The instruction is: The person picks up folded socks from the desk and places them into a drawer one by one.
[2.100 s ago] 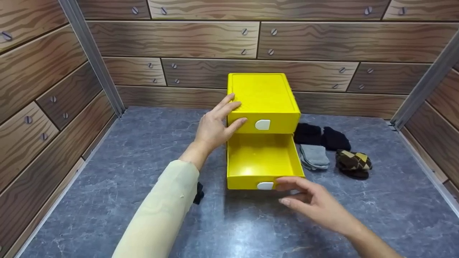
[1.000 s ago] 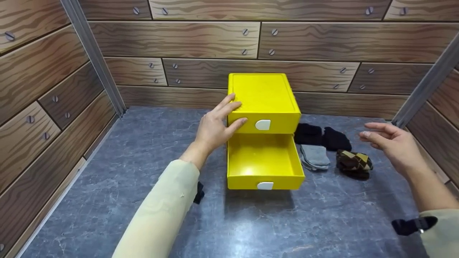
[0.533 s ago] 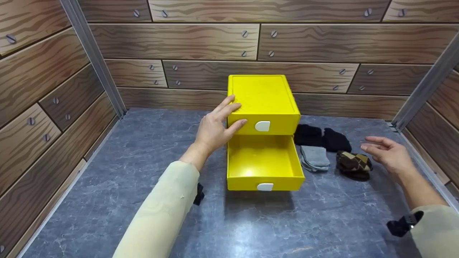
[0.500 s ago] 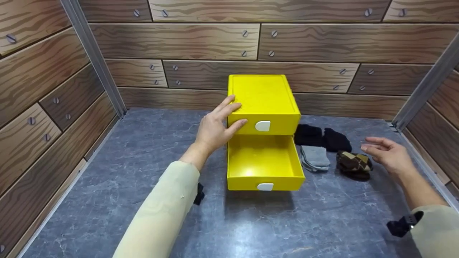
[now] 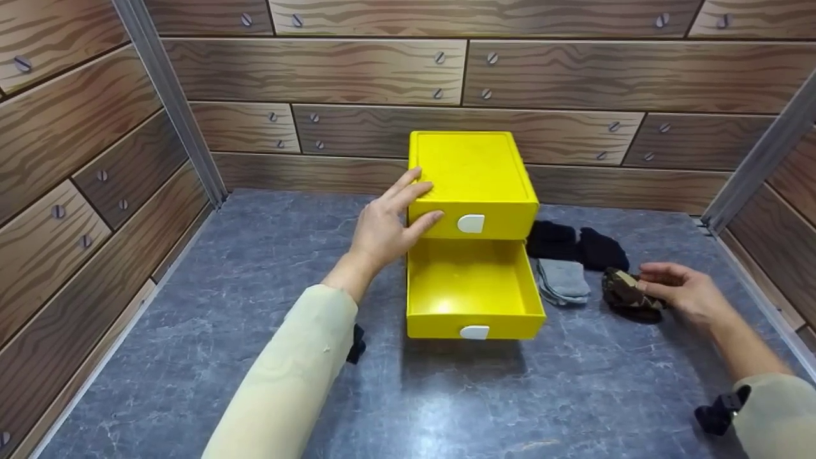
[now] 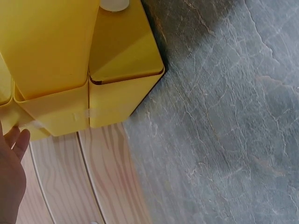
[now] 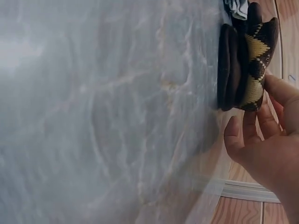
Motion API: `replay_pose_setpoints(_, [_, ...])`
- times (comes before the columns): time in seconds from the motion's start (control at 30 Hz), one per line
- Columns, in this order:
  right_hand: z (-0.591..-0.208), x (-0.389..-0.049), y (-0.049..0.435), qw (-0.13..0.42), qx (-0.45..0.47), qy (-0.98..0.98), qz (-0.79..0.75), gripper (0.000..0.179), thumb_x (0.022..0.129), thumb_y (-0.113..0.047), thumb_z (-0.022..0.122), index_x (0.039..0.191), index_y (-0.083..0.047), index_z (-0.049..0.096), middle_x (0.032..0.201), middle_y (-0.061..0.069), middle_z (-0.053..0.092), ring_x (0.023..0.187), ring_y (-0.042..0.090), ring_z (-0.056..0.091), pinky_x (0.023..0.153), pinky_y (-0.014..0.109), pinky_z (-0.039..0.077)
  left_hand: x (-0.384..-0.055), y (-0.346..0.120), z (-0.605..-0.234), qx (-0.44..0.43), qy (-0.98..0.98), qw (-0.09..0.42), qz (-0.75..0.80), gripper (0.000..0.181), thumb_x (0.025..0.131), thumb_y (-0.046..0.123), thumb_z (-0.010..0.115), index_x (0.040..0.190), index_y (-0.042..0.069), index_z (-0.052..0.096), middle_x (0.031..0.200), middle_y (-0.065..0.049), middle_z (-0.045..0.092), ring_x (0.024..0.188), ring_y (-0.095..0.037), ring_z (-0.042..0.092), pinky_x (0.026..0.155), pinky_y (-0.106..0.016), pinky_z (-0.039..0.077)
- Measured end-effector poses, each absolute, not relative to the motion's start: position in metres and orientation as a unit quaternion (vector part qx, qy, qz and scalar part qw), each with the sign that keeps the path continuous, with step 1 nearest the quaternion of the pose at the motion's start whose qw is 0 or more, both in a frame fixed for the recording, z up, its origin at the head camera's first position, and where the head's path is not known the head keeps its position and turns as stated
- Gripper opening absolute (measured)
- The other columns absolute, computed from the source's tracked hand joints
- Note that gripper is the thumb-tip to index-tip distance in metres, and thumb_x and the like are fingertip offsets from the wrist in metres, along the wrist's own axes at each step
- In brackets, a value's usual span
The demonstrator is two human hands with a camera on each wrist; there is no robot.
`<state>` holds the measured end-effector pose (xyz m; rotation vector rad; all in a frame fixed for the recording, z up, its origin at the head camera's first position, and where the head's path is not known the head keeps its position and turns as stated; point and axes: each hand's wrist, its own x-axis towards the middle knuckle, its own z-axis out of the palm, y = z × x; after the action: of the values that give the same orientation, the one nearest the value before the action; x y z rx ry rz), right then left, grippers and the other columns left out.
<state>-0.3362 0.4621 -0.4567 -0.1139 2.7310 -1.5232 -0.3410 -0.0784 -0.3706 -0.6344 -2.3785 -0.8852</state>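
Observation:
A yellow two-drawer unit [image 5: 472, 167] stands mid-floor, its lower drawer [image 5: 433, 326] pulled out and bare inside. My left hand [image 5: 381, 231] rests on the unit's front left corner, fingers extended over the top and thumb against the upper drawer front. In the left wrist view, part of that hand [image 6: 11, 168] shows beside the yellow casing. On the right, my right hand [image 5: 692, 296] pinches the near end of a folded brown-and-yellow argyle sock [image 5: 618, 288]. The right wrist view shows its fingertips at the edge of the upper layer of this sock [image 7: 256, 70].
Folded grey socks [image 5: 564, 280] lie between the drawer and the argyle sock. Behind them are two dark folded socks [image 5: 602, 248], close to the unit's right side. Wood-patterned walls [image 5: 357, 70] enclose the grey marbled surface [image 5: 274, 255].
My right hand has left the lower drawer's front, swung out to the right and come down onto the argyle sock, whose upper part now looks bunched. The left hand has stayed in place.

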Motion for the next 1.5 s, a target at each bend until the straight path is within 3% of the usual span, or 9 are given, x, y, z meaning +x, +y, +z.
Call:
replay_pose_setpoints(0.07, [-0.459,-0.336,0.464,0.008,-0.034,0.886,-0.462,0.05,0.1,-0.026,0.079,0.139,0.001,0.064,0.112,-0.021,0.067,0.093,-0.013,0.057,0.081,0.011,0.05,-0.341,-0.078,-0.371,-0.235,-0.878,0.261,-0.326,0.058,0.102,0.053,0.068,0.15,0.022,0.063,0.167,0.004,0.043,0.139,-0.022,0.058,0.113,-0.038,0.048])
replay_pose_setpoints(0.17, [-0.464,-0.336,0.466,0.024,-0.031,0.889,-0.456,0.065,0.102,-0.028,0.075,0.151,0.007,0.05,0.136,0.011,0.067,0.096,-0.016,0.053,0.084,0.009,0.048,-0.341,-0.078,-0.371,-0.236,-0.877,0.262,-0.327,0.058,0.102,0.052,0.069,0.15,0.021,0.063,0.167,0.004,0.044,0.137,-0.023,0.06,0.112,-0.038,0.049])
replay_pose_setpoints(0.23, [-0.466,-0.336,0.467,0.039,-0.031,0.884,-0.466,0.07,0.104,-0.027,0.073,0.157,0.007,0.042,0.152,0.032,0.05,0.098,-0.018,0.05,0.085,0.008,0.046,-0.341,-0.078,-0.371,-0.237,-0.876,0.262,-0.327,0.057,0.102,0.052,0.068,0.15,0.021,0.063,0.167,0.004,0.044,0.135,-0.023,0.061,0.111,-0.038,0.049])
replay_pose_setpoints(0.33, [-0.469,-0.336,0.468,0.06,-0.032,0.872,-0.485,0.074,0.106,-0.027,0.07,0.162,0.004,0.033,0.161,0.042,0.027,0.1,-0.02,0.049,0.088,0.007,0.045,-0.341,-0.078,-0.371,-0.238,-0.876,0.26,-0.329,0.058,0.102,0.053,0.068,0.15,0.021,0.063,0.167,0.004,0.043,0.135,-0.023,0.062,0.112,-0.038,0.049])
replay_pose_setpoints(0.57, [-0.469,-0.335,0.468,0.077,-0.06,0.89,-0.446,0.078,0.107,-0.025,0.068,0.163,0.007,0.024,0.151,0.043,0.042,0.1,-0.013,0.052,0.087,0.01,0.045,-0.341,-0.078,-0.37,-0.238,-0.875,0.255,-0.335,0.058,0.102,0.054,0.067,0.15,0.021,0.063,0.167,0.005,0.043,0.137,-0.022,0.06,0.113,-0.037,0.048])
replay_pose_setpoints(0.83, [-0.47,-0.334,0.467,0.069,-0.067,0.895,-0.436,0.077,0.106,-0.023,0.069,0.163,0.005,0.025,0.13,0.018,0.066,0.097,-0.005,0.059,0.084,0.015,0.05,-0.34,-0.078,-0.37,-0.231,-0.878,0.252,-0.336,0.058,0.102,0.054,0.067,0.15,0.022,0.062,0.167,0.006,0.042,0.138,-0.021,0.059,0.115,-0.036,0.046])
replay_pose_setpoints(1.13, [-0.469,-0.329,0.463,0.039,-0.075,0.901,-0.425,0.076,0.106,-0.023,0.069,0.163,0.0,0.025,0.113,0.023,0.072,0.086,0.005,0.066,0.072,0.024,0.054,-0.34,-0.077,-0.369,-0.229,-0.877,0.251,-0.34,0.059,0.102,0.054,0.068,0.151,0.023,0.062,0.168,0.007,0.042,0.14,-0.022,0.057,0.116,-0.037,0.045])
replay_pose_setpoints(1.3, [-0.474,-0.327,0.46,0.009,-0.067,0.883,-0.465,0.05,0.104,-0.013,0.071,0.141,-0.004,0.039,0.091,0.006,0.071,0.072,0.008,0.063,0.058,0.026,0.051,-0.34,-0.077,-0.37,-0.228,-0.88,0.252,-0.332,0.059,0.102,0.054,0.068,0.151,0.023,0.062,0.168,0.006,0.041,0.14,-0.022,0.058,0.115,-0.038,0.046])
replay_pose_setpoints(1.5, [-0.477,-0.324,0.457,-0.024,-0.067,0.873,-0.483,0.025,0.102,-0.005,0.072,0.114,-0.005,0.05,0.083,-0.006,0.069,0.073,0.002,0.063,0.062,0.021,0.05,-0.339,-0.077,-0.37,-0.228,-0.882,0.252,-0.327,0.059,0.102,0.054,0.067,0.151,0.023,0.061,0.168,0.006,0.041,0.141,-0.022,0.056,0.115,-0.038,0.046])
